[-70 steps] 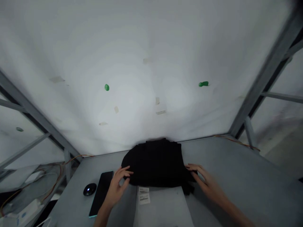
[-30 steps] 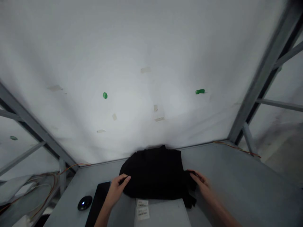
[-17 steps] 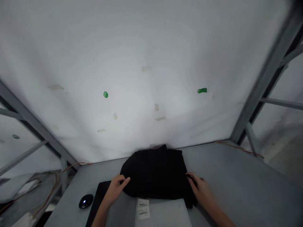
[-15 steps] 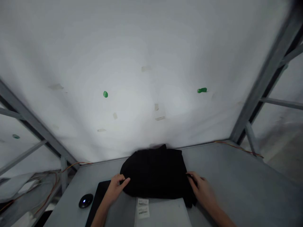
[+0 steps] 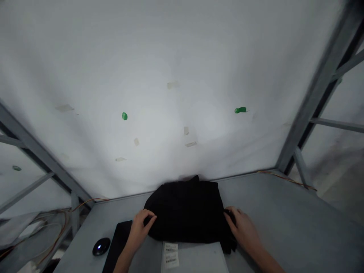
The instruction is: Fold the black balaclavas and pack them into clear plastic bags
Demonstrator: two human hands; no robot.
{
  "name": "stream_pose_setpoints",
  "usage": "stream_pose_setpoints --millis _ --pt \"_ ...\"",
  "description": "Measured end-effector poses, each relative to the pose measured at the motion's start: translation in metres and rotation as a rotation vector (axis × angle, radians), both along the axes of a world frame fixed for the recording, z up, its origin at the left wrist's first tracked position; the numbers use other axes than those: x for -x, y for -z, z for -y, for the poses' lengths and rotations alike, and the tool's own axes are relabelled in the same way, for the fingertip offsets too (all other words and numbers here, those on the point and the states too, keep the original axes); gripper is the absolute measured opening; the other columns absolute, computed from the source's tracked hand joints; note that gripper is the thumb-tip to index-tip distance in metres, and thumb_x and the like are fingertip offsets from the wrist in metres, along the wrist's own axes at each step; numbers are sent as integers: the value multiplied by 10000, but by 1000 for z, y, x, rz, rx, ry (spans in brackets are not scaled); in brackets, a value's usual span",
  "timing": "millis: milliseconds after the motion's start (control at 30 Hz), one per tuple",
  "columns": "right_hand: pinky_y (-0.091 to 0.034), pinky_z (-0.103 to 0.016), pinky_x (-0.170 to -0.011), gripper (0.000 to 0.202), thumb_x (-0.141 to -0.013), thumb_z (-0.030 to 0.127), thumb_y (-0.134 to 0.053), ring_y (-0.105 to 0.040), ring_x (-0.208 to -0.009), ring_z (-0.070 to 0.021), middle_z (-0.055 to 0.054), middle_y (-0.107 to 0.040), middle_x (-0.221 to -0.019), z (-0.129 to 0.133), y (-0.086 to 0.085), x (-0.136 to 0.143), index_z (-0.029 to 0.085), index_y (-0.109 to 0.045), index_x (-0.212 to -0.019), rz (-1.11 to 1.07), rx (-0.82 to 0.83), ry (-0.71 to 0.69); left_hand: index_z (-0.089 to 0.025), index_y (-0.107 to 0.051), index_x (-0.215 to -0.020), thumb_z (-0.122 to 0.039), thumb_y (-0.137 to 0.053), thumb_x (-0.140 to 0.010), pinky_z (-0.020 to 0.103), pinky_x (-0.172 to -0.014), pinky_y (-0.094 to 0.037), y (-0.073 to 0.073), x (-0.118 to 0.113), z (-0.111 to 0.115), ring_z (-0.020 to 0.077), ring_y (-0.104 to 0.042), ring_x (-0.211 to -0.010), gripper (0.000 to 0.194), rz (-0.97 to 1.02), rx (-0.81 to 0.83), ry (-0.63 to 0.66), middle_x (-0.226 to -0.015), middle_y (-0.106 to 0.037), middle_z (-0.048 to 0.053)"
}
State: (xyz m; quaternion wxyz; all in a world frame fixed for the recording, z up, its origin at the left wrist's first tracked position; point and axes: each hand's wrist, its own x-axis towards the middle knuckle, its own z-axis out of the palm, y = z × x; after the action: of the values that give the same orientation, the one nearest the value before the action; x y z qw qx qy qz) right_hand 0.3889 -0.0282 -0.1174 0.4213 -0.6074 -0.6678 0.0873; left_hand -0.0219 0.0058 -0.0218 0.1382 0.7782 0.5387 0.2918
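Observation:
A black cloth (image 5: 184,212), folded into a wide shape, lies on the grey table against the white backdrop. Its outline is rounded on the left and ragged at the lower right corner. At its left edge, my left hand (image 5: 139,226) has thumb and forefinger pinched together on the fabric. My right hand (image 5: 241,230) grips the right edge, its fingertips partly hidden by the cloth. Just in front of the cloth lies a flat pale packet (image 5: 201,258) with a white barcode label (image 5: 171,255); the cloth's near edge meets its far end.
Left of my left forearm are a flat black item (image 5: 116,242) and a round black device (image 5: 101,247) with a lit spot. Grey metal frame posts (image 5: 309,106) stand at both sides. Thin orange wires (image 5: 280,175) run along the table's back corners.
The view has shifted slightly. My left thumb and forefinger have come closer together at the cloth's edge. The cloth stays in nearly the same place, and my right hand keeps its grip.

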Motion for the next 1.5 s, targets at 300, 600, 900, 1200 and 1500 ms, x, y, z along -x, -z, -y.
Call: stream_pose_setpoints --millis 300,600,900,1200,1500 --pt "-491 -416 -908 295 -904 214 -460 -610 -1081 -270 -111 -652 -1146 -69 -46 1 198 -557 -1182 189 -38 -151 -245 -553 -1199 -299 -484 -955 407 -992 -439 -55 -85 -46 234 -562 -1153 260 -335 -130 187 -1215 -611 82" --pt "-449 -398 -877 263 -807 92 -494 -588 -1018 -262 -71 -668 -1019 -110 -61 -1 207 -604 -1017 306 -29 -207 -218 -611 -988 -173 -635 -817 437 -920 -423 -53 -129 -114 287 -579 -1060 179 -507 -142 212 -1030 -656 80" --pt "-434 -422 -925 263 -731 26 -497 -552 -1098 -258 -66 -635 -1106 -50 -57 -15 236 -545 -880 360 -88 -381 -242 -587 -910 48 -523 -726 447 -988 -427 -60 -107 -38 271 -502 -1166 349 -540 -226 332 -1118 -577 50" --pt "-433 -434 -917 220 -760 72 -524 -564 -1064 -257 -80 -610 -1149 -38 -56 -20 224 -587 -906 430 -20 -394 -270 -709 -991 -179 -588 -863 544 -1086 -393 -47 -75 -20 323 -365 -1393 198 -442 -42 324 -1368 -533 74" --pt "-452 -406 -835 133 -958 211 -470 -583 -942 -242 -65 -633 -988 -50 -79 60 216 -601 -933 321 -124 -261 -259 -728 -812 -349 -536 -939 517 -1099 -365 -33 -81 -9 302 -372 -1395 247 -312 -24 271 -1380 -563 37"
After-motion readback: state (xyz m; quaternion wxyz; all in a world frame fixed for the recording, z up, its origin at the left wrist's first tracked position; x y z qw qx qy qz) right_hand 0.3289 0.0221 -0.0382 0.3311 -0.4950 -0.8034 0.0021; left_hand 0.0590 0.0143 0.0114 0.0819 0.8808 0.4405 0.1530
